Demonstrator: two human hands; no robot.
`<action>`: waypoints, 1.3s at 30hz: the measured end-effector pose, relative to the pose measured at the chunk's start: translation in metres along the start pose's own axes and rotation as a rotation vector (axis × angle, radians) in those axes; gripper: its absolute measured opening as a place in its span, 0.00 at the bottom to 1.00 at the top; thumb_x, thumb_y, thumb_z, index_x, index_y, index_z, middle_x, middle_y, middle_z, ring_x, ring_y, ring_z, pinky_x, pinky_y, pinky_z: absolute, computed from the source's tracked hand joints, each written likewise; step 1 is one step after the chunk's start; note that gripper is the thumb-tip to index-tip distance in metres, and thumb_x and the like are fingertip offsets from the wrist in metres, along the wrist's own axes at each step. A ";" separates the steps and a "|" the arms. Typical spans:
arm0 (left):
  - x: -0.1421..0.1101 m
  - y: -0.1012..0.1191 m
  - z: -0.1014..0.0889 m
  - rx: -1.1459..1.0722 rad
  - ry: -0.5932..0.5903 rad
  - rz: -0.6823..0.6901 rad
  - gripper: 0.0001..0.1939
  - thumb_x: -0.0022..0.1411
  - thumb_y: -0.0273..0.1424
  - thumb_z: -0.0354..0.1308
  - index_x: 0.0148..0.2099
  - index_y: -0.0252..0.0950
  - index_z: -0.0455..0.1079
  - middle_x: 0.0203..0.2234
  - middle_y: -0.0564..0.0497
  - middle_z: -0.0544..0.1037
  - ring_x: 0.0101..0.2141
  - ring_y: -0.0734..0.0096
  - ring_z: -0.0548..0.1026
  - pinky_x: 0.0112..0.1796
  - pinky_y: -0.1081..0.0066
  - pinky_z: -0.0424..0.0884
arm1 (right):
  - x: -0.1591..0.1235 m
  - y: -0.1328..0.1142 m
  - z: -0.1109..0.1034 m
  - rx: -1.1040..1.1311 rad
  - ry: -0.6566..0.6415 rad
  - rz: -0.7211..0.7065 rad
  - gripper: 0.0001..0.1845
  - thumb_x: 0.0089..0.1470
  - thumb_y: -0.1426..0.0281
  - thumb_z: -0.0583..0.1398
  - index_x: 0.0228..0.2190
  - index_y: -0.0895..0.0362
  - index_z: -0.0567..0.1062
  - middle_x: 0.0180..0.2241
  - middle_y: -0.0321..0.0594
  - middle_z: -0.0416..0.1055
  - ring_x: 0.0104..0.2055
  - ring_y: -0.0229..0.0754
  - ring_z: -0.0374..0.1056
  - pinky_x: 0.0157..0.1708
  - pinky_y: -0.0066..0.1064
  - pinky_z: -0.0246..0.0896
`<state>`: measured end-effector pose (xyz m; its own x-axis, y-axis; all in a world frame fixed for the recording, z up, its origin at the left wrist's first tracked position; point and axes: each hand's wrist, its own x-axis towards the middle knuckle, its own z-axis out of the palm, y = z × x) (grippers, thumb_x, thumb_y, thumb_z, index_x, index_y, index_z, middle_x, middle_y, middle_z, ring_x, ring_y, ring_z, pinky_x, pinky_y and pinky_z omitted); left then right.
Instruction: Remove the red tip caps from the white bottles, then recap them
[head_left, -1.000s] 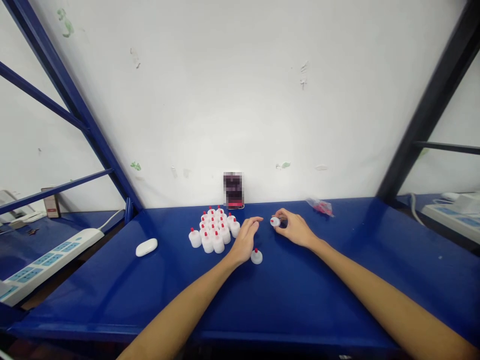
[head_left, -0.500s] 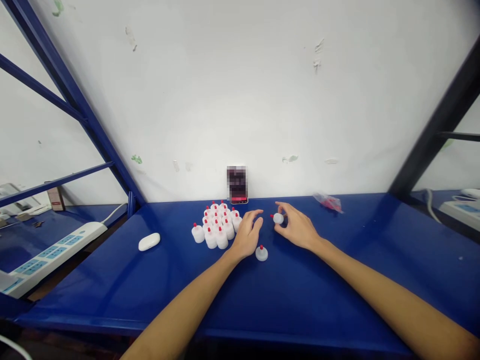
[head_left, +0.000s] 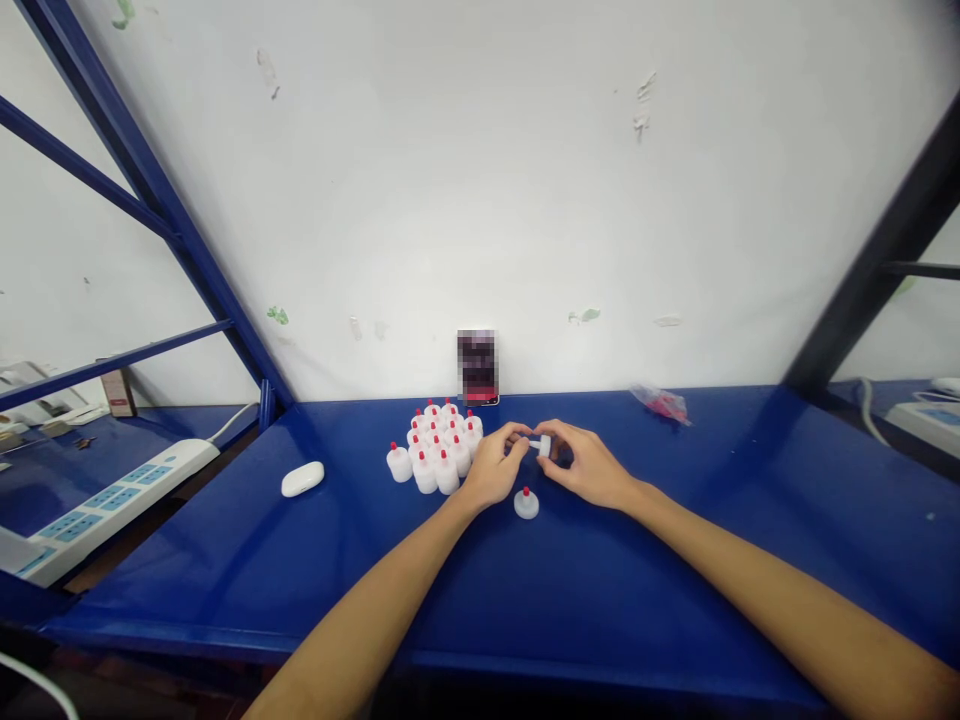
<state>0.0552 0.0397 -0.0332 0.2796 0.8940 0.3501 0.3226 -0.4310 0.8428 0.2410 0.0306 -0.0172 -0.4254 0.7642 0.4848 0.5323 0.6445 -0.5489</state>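
My right hand (head_left: 592,465) pinches a white bottle cap (head_left: 544,446) by its wide base, thumb below and fingers above. The cap lies sideways, its thin nozzle pointing left. At the nozzle's end the fingers of my left hand (head_left: 496,465) are closed and cover the tip, so its red top does not show. Just below my hands another white nozzle cap (head_left: 526,504) with a red tip stands upright on the blue table (head_left: 585,610). Left of my left hand, several small white bottles (head_left: 436,452) with red-tipped caps stand close together.
A phone (head_left: 478,368) with a blurred screen leans on the wall at the back. A white rounded case (head_left: 303,479) lies to the left, a clear bag with red pieces (head_left: 661,404) at the back right. A power strip (head_left: 120,505) sits beyond the left frame post.
My left fingers have closed on the tip of the cap held in my right hand. The cap has moved slightly left, and its red tip is now hidden. The view has shifted slightly.
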 end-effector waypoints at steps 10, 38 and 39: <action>-0.008 0.004 0.000 -0.063 -0.168 -0.066 0.12 0.66 0.34 0.45 0.44 0.35 0.67 0.18 0.57 0.70 0.16 0.77 0.68 0.20 0.77 0.62 | 0.003 0.002 0.004 0.486 -0.037 0.208 0.15 0.56 0.59 0.59 0.41 0.55 0.70 0.25 0.32 0.67 0.23 0.37 0.65 0.27 0.31 0.61; -0.007 0.006 0.001 0.328 -0.198 0.214 0.18 0.68 0.34 0.40 0.34 0.34 0.68 0.28 0.48 0.78 0.28 0.67 0.74 0.31 0.71 0.64 | 0.004 -0.016 0.012 0.773 -0.198 0.211 0.20 0.50 0.53 0.64 0.29 0.55 0.65 0.20 0.27 0.57 0.20 0.32 0.53 0.20 0.25 0.47; -0.006 0.005 0.001 0.351 -0.180 0.206 0.18 0.68 0.35 0.40 0.33 0.34 0.67 0.27 0.49 0.77 0.27 0.67 0.73 0.30 0.71 0.63 | 0.004 -0.016 0.013 0.769 -0.186 0.214 0.20 0.50 0.53 0.64 0.29 0.55 0.65 0.20 0.26 0.56 0.21 0.32 0.51 0.20 0.25 0.46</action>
<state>0.0556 0.0319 -0.0319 0.5129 0.7630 0.3935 0.5224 -0.6411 0.5622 0.2216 0.0242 -0.0150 -0.5218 0.8208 0.2326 -0.0058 0.2692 -0.9631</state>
